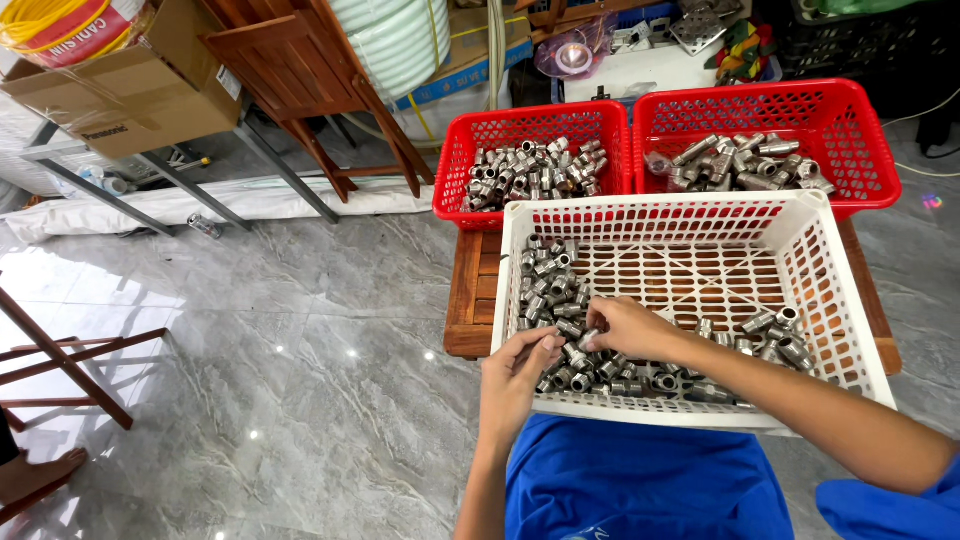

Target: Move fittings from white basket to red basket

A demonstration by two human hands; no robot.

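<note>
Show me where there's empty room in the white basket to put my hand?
The white basket is bare in its middle and back, between the fittings along its left wall and those at right. The front is crowded: both hands, left and right, work there.

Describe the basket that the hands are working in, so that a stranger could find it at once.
Find the low wooden table on the grey marble floor. Three plastic baskets sit on it; take the nearest one, where the left hand and right hand touch metal fittings. This white basket is larger than the two red baskets behind it.
</note>
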